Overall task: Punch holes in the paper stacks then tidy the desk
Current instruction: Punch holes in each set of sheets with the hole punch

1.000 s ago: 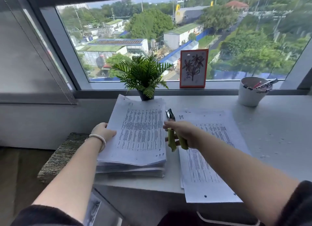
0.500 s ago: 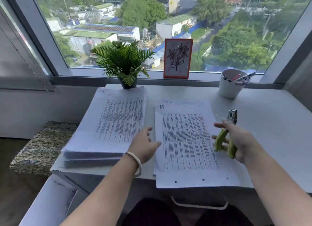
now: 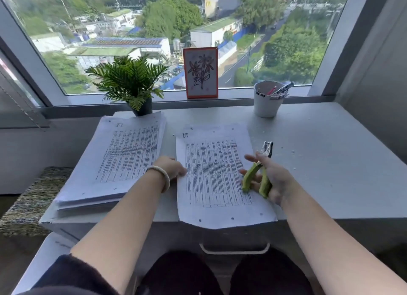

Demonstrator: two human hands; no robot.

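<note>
A thick stack of printed paper (image 3: 123,158) lies on the left of the grey desk (image 3: 326,175). A thinner stack (image 3: 211,162) lies in the middle, with punched holes along its near edge, which overhangs the desk. My left hand (image 3: 171,168) touches the left edge of the thinner stack, fingers on the paper. My right hand (image 3: 271,178) grips a green-handled hole punch (image 3: 259,173) over the right edge of that stack, metal head pointing away from me.
A small potted fern (image 3: 130,83), a framed flower drawing (image 3: 200,72) and a white cup of pens (image 3: 267,98) stand along the window sill. Paper dots lie scattered on the right of the desk. A woven stool (image 3: 28,202) stands at the left.
My left hand left the thick stack and came to the left edge of the thinner one. My right hand carried the punch from between the stacks to the thinner stack's right side.
</note>
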